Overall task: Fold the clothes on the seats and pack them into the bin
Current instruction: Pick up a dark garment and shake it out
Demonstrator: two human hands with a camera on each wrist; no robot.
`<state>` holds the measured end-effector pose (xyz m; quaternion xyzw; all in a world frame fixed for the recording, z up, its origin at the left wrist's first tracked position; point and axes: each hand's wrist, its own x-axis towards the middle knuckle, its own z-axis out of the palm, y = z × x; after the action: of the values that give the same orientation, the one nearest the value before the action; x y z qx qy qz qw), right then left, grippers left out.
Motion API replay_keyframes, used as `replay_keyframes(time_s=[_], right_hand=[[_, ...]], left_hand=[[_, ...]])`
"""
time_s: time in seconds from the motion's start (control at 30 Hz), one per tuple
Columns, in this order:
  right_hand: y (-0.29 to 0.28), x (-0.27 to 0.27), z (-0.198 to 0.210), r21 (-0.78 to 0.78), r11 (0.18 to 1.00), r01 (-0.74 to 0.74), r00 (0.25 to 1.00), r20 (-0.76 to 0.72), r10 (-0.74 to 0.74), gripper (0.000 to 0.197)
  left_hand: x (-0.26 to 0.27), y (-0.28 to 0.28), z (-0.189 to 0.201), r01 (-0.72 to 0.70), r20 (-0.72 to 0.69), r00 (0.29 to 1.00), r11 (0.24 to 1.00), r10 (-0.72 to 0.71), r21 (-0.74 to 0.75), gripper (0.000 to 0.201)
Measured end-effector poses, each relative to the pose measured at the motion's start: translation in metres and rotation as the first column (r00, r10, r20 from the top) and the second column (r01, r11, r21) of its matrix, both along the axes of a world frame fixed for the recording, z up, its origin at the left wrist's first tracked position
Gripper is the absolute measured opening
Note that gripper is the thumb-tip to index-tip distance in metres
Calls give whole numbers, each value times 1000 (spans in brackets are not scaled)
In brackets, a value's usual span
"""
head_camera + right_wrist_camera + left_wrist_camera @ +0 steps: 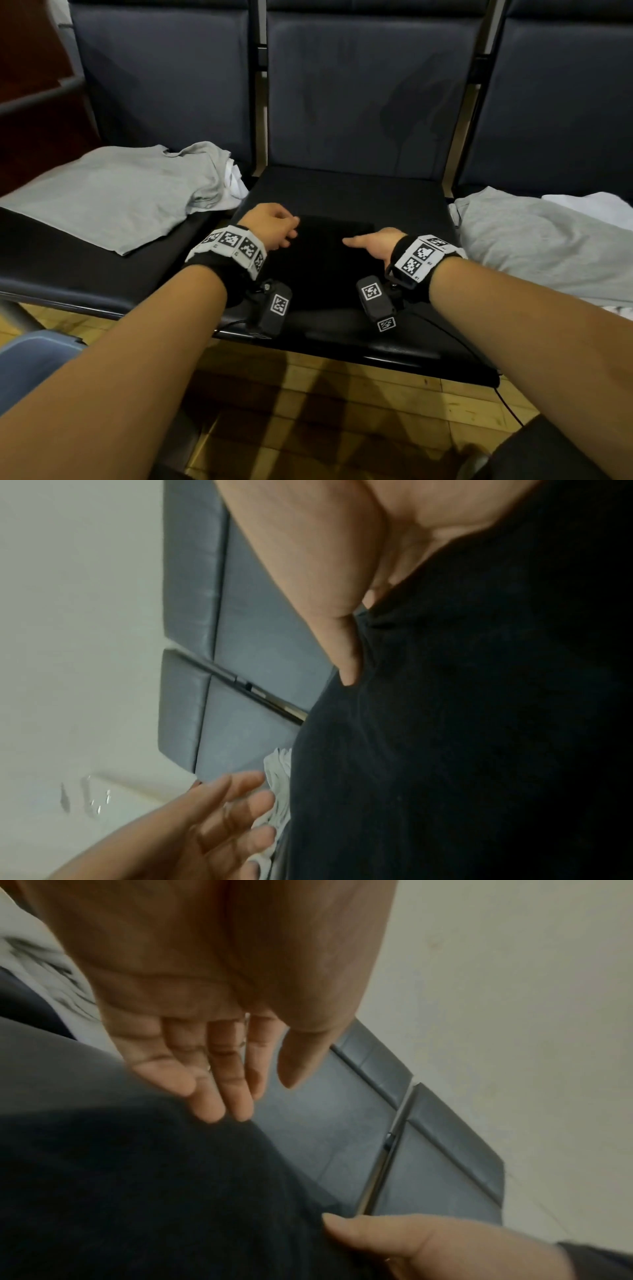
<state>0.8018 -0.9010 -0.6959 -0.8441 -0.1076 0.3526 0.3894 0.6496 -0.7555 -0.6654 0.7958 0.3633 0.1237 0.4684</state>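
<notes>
Pressing black garment (pixel 334 253) flat

We find no readable words, brands or numbers — only black-and-white square marker codes on the left wristband (pixel 236 247), right wristband (pixel 423 257) and both wrist cameras (pixel 274 308) — undecipherable to us.

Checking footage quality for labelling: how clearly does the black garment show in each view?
Head view: folded black garment nearly merges with the dark middle seat. Left wrist view: soft, left hand blurred. Right wrist view: garment underexposed, right hand sharper.
</notes>
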Motion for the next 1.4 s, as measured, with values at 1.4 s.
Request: replay_keyframes(time_s=[1.4], right_hand=[[10,-11,61,661,750,30,999,-6,-35,9]], left_hand=[[-37,40,22,-38,351,880,785,320,-618,26]])
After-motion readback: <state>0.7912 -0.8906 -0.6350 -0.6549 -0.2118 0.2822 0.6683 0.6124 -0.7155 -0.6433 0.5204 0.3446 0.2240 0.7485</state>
